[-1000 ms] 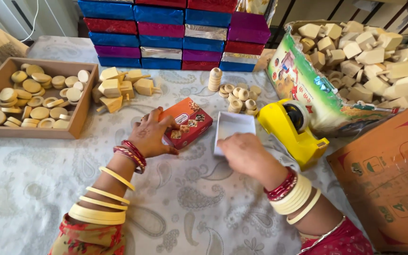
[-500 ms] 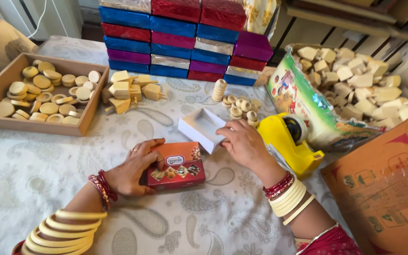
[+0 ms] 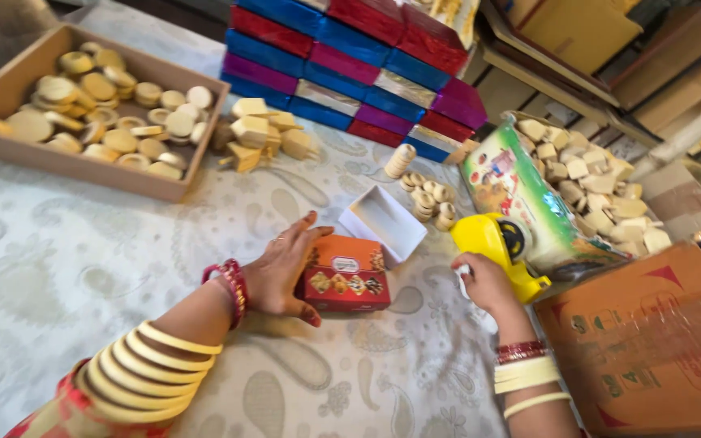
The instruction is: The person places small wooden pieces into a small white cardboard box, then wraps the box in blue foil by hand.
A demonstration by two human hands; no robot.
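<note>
Orange box (image 3: 344, 273) lies closed on the desk (image 3: 83, 268), approx. centre. Left hand (image 3: 281, 268) wraps its left end, thumb under, fingers spread over the top edge. White tray (image 3: 383, 223) sits just behind the box, open and empty, so filling looks not yet done. Right hand (image 3: 484, 284) is curled on the yellow tape dispenser (image 3: 496, 243) w/ a bit of white under the fingers; taping seems unfinished. Wooden pieces (image 3: 427, 199) wait near the tray.

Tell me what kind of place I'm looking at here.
Probably a small packing workshop: stacked coloured boxes, a tray of wooden discs, and a yellow tape dispenser by the right hand.
</note>
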